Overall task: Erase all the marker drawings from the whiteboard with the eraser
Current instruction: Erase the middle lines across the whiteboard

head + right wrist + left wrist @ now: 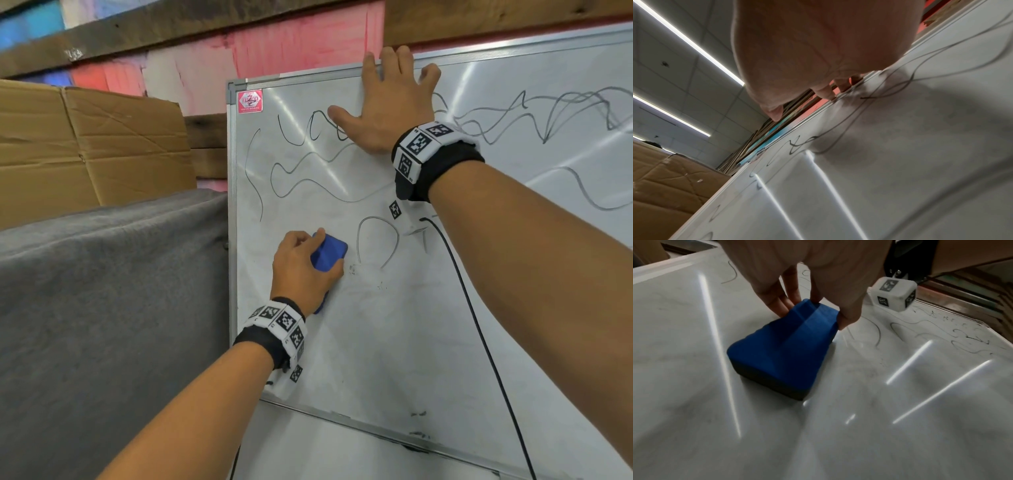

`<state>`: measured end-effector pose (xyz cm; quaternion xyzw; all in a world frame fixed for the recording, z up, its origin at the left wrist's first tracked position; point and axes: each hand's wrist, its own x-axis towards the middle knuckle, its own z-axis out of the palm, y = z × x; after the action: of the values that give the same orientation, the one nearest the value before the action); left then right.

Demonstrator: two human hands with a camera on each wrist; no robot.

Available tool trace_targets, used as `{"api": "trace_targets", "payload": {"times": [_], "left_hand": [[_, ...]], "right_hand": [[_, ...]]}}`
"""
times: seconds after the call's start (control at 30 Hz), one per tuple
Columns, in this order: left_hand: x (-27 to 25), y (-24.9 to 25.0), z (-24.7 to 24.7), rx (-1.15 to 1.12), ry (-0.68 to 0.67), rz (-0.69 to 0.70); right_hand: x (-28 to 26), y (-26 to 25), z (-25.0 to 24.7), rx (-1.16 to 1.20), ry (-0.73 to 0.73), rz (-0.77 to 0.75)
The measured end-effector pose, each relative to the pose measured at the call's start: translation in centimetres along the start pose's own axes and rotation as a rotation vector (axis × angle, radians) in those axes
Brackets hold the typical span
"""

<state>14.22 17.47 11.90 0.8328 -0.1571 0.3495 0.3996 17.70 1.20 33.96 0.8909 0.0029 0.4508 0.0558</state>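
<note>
The whiteboard [411, 325] leans against the wall, its upper half covered in black wavy marker lines [308, 185]. My left hand [301, 267] grips the blue eraser [327, 255] and holds its dark felt face flat on the board's lower left area. In the left wrist view the eraser [781, 348] is pinched between fingers [777, 301] and thumb, with marker lines [931, 331] beyond it. My right hand [387, 106] lies flat and spread on the board near its top edge, fingertips over the frame. In the right wrist view the fingers [824, 92] reach the board's rim.
A cardboard box [85, 144] sits on a grey blanket-covered surface [102, 291] left of the board. A black cable [479, 325] runs down from my right wrist across the board. Wooden planks and a pink wall [291, 44] stand behind the board.
</note>
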Motion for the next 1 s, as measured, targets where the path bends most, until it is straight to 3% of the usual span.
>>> {"api": "trace_targets", "payload": {"times": [0.3, 0.5, 0.77, 0.93, 1.0], "left_hand": [[0.5, 0.8, -0.3, 0.014, 0.021, -0.028], [-2.5, 0.1, 0.8, 0.062, -0.118, 0.032], [-1.7, 1.3, 1.1, 0.017, -0.065, 0.009], [-3.7, 1.4, 2.5, 0.038, -0.146, 0.124], [-3.4, 1.7, 2.6, 0.014, -0.108, 0.093]], "right_hand": [[0.1, 0.4, -0.1, -0.008, -0.011, -0.012], [0.2, 0.5, 0.3, -0.014, 0.001, -0.010], [0.1, 0.5, 0.0, -0.012, -0.001, -0.007], [0.1, 0.4, 0.1, -0.023, -0.012, 0.000], [0.2, 0.5, 0.1, -0.017, -0.020, -0.001]]}}
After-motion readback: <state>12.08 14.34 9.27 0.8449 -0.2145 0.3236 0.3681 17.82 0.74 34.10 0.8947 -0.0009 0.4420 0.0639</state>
